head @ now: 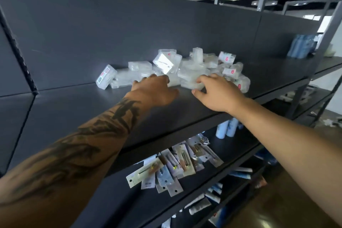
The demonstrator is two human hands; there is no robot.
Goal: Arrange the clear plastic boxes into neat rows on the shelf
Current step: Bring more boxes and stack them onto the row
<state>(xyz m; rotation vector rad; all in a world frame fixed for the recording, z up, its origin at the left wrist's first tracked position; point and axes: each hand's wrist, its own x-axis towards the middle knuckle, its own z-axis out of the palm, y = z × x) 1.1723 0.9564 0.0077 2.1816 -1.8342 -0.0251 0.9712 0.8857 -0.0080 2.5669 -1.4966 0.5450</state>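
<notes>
Clear plastic boxes point(185, 68) lie in a loose, jumbled heap on the dark shelf point(74, 113), close against its back panel point(111, 29), just beyond the fingertips of both hands. The heap's long axis runs along the shelf, left to right, while the single boxes point every way: some lie flat, some are tipped on an edge, and one box with a label point(105, 78) leans at the far left end, well left of the left fingers, with its long side slanting up to the right. The left hand point(155, 89), on a tattooed forearm, reaches in palm down with its fingers spread and fairly straight, their tips touching the near edge of the heap; it grips nothing. The right hand point(216, 90) has its fingers and thumb curled round a flat clear box point(190, 81) at the front of the heap, which lies with its long side along the shelf; motion blur makes the exact grip hard to read. Below the hands, a lower shelf point(231, 146) carries scattered blister packs point(174, 168) and pale blue bottles point(226, 128).
</notes>
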